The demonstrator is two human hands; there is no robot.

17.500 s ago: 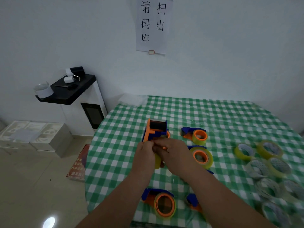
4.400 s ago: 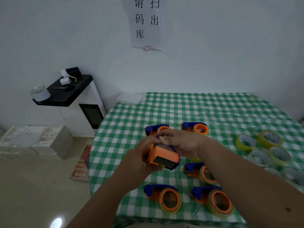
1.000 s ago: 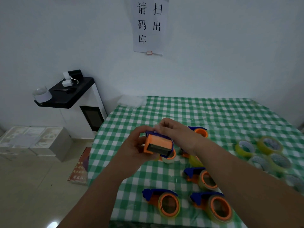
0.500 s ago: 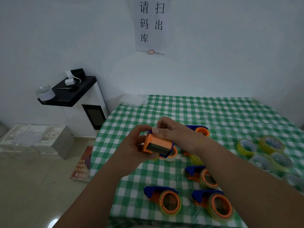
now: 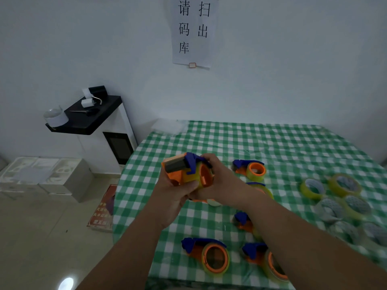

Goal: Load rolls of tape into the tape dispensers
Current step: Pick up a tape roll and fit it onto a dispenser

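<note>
An orange and blue tape dispenser point(image 5: 184, 171) with a yellowish roll on its wheel is held in the air above the table's left part. My left hand point(image 5: 174, 193) grips it from below, thumb on the roll. My right hand point(image 5: 217, 181) wraps round the roll side from the right. Several loaded dispensers lie on the green checked table point(image 5: 282, 147): one behind my right hand point(image 5: 250, 169), one near the front edge point(image 5: 206, 255), one at the front right point(image 5: 263, 260), others partly hidden under my right arm. Loose tape rolls point(image 5: 335, 195) lie at the right.
A white cabinet with a black top point(image 5: 90, 120) stands left of the table, carrying small items. Pale boxes point(image 5: 41, 174) sit on the floor at the left. A paper sign point(image 5: 193, 32) hangs on the back wall. The table's left and front edges are close.
The dispenser has been turned in my hands, so its roll side now faces me, and it has risen slightly. My right hand moved from its top to around the roll.
</note>
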